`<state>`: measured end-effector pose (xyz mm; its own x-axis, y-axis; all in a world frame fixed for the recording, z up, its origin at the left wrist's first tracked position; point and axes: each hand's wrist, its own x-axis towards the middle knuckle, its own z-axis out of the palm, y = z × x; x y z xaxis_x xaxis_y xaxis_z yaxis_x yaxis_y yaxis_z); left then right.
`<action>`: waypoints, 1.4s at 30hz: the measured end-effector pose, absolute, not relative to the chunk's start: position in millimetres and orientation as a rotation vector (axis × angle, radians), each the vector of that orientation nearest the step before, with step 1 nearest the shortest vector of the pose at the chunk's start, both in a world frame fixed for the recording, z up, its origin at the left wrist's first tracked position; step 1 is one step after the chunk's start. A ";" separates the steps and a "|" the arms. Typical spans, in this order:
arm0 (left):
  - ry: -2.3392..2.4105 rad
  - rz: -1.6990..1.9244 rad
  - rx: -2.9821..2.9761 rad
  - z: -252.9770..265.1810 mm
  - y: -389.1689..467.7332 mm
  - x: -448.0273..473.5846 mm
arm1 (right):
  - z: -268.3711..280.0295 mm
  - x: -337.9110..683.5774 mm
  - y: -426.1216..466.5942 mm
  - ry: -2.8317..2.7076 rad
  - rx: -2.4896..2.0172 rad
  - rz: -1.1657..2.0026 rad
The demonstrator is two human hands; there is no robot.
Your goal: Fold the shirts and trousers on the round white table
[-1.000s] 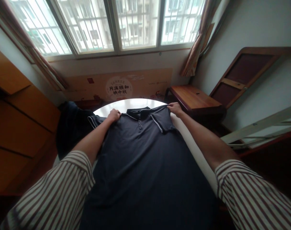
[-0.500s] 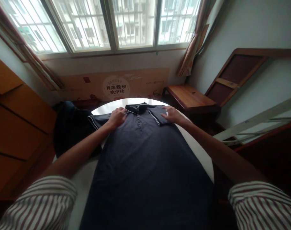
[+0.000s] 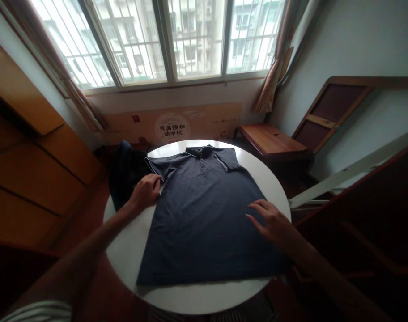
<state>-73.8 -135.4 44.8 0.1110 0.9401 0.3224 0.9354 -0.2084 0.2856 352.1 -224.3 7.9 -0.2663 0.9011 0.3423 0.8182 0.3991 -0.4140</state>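
A dark blue-grey polo shirt (image 3: pixel 204 223) lies front up, its black collar toward the window. The sleeve on the right is folded inward over the chest; the sleeve on the left points outward, its hem edged in white. At that left sleeve's lower corner is my left hand (image 3: pixel 146 190), fingers bent together on the cloth; the fingertips are partly hidden. My right hand (image 3: pixel 271 221) is over the shirt's right side, thumb and fingers apart, with nothing held. Whether it touches the fabric I cannot tell.
The shirt rests on a round white table (image 3: pixel 123 250). A dark heap of cloth (image 3: pixel 126 170) is at the table's left edge. A wooden stool-like table (image 3: pixel 274 143) stands at the back right, with a pale sloping rail (image 3: pixel 351 172) nearer. Orange-brown cabinets (image 3: pixel 36 174) line the left.
Both hands have come back toward me: the left from the shoulder to the sleeve's lower corner, the right from the folded sleeve to the shirt's side. The view has shifted, showing more table and the shirt's hem.
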 end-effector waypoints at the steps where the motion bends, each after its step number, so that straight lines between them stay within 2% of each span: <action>1: 2.089 0.681 2.236 52.9 -117.0 -76.0 | 18.5 332.6 -218.2 -2.195 -1.386 0.237; 6: 2.467 0.454 1.679 69.2 -41.2 -79.5 | 43.1 226.7 -178.4 -2.611 -1.084 0.390; 11: 2.554 0.516 1.599 64.3 -17.8 -78.0 | 10.1 169.5 -148.3 -2.821 -1.057 0.320; 17: 2.414 0.836 1.941 76.6 -3.3 -69.6 | -19.6 166.5 -141.9 -2.727 -1.044 0.264; 20: 2.292 0.857 2.103 77.0 9.3 -48.4 | -22.3 168.4 -141.2 -2.711 -1.006 0.279; 25: 2.003 0.634 2.126 50.4 33.6 -13.3 | -23.8 168.7 -140.4 -2.696 -0.976 0.325; 31: 2.152 0.517 1.996 25.3 60.1 -41.1 | -22.0 170.5 -141.4 -2.705 -0.942 0.336; 42: 2.058 0.234 1.957 19.8 89.0 -71.1 | -23.2 168.9 -142.3 -2.696 -0.930 0.350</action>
